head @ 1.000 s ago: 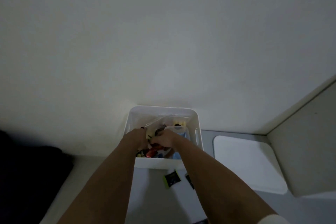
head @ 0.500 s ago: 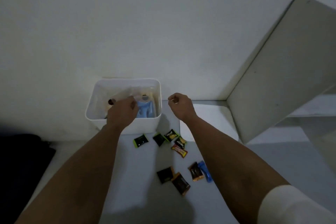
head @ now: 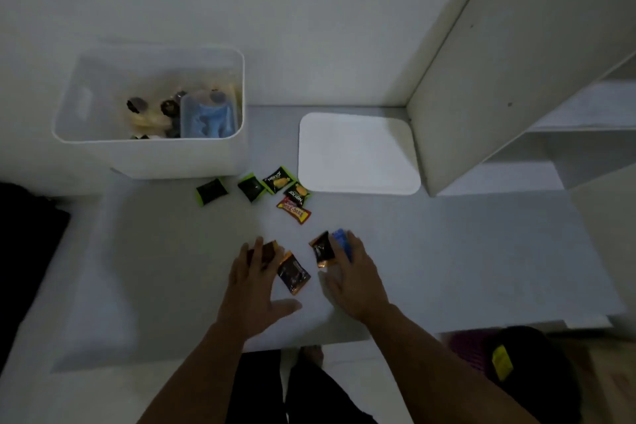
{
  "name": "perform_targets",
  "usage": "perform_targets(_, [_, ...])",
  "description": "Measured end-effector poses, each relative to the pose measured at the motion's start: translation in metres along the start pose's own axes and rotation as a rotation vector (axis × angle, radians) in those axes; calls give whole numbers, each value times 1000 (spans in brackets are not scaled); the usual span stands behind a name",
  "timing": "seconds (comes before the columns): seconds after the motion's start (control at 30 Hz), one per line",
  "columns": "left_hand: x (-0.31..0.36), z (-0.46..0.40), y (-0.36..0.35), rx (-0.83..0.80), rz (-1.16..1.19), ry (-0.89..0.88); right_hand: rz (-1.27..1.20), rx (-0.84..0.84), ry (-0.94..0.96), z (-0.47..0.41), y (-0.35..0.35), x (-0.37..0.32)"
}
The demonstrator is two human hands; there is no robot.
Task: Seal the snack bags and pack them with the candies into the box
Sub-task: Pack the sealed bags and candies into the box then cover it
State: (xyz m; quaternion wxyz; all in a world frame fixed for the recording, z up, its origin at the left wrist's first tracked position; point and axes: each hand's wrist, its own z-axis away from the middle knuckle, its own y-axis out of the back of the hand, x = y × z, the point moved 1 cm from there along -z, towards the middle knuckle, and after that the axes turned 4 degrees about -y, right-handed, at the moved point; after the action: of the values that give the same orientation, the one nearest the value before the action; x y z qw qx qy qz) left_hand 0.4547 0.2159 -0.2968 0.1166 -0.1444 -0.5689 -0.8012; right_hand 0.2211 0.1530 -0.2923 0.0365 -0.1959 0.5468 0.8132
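While spread flat over candies [head: 293, 275] on the table [head: 447, 251], left hand [head: 256, 280] and right hand [head: 351, 277] lie open, clamping nothing; box [head: 151, 155] well apart.

Two bare forearms reach in from the bottom edge, uncovered from elbow to wrist, with no sleeve, watch, band or ring showing on either. The left hand [head: 253, 280] and the right hand [head: 354, 280] are both ungloved, fingers long and unadorned, the nails too dim to make out. Below the table edge, between the arms, the person wears dark, near-black clothing on the legs [head: 309, 389]; its cut and fabric are lost in the low light. A bare foot [head: 311, 354], toes just visible, shows at the top of that dark clothing, without sock or shoe.
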Motion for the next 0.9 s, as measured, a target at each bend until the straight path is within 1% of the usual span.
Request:
perform_targets(0.07, [10,-6,-21,56,-50,-1,69,26,-1,-4,-13,-6])
perform_targets(0.13, [14,-14,-35,137,-113,34,161,93,13,-15,-22,-12])
perform_targets(0.23, [12,-30,-39,291,-175,61,220,223,142,-36,-35,-14])
perform_targets(0.3, [8,-43,-32,351,-183,46,184,293,250,-52,-38,-15])
perform_targets(0.37, [2,-55,-23,352,-159,35,141,285,279,-69,-31,-16])
perform_targets(0.47, [-6,-69,-9,319,-92,31,46,201,230,-89,-15,-19])
perform_targets(0.57, [-16,-75,6,286,10,74,-120,223,163,-100,1,-22])
perform_targets(0.67, [-32,-82,25,376,50,124,-182,283,147,-110,14,-34])
perform_targets(0.83, [-64,-111,61,535,113,197,-230,362,245,-139,27,-71])
perform_targets(0.9, [-75,-123,67,576,118,185,-188,375,264,-153,27,-86])
